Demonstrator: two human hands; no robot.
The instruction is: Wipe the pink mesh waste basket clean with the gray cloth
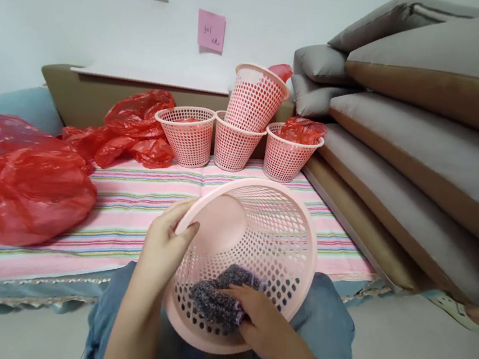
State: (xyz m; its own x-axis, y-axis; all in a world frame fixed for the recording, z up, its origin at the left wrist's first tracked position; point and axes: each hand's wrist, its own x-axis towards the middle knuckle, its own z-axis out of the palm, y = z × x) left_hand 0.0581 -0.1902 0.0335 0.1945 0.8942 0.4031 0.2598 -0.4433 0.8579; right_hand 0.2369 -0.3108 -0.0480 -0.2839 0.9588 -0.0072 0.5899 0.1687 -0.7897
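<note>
A pink plastic basket with a lattice wall rests tilted on my lap, its mouth facing me. My left hand grips its left rim, thumb inside and fingers round the outside. Inside the basket, my right hand presses a dark grey fuzzy cloth with a light purple edge against the lower wall. Its fingers are closed on the cloth, and some fingertips are hidden in the folds.
Behind stand three pink baskets, with another basket tilted inside the middle one. Red plastic bags lie to the left on a striped pink cloth. Grey-brown cushions are stacked at the right. A pink note hangs on the wall.
</note>
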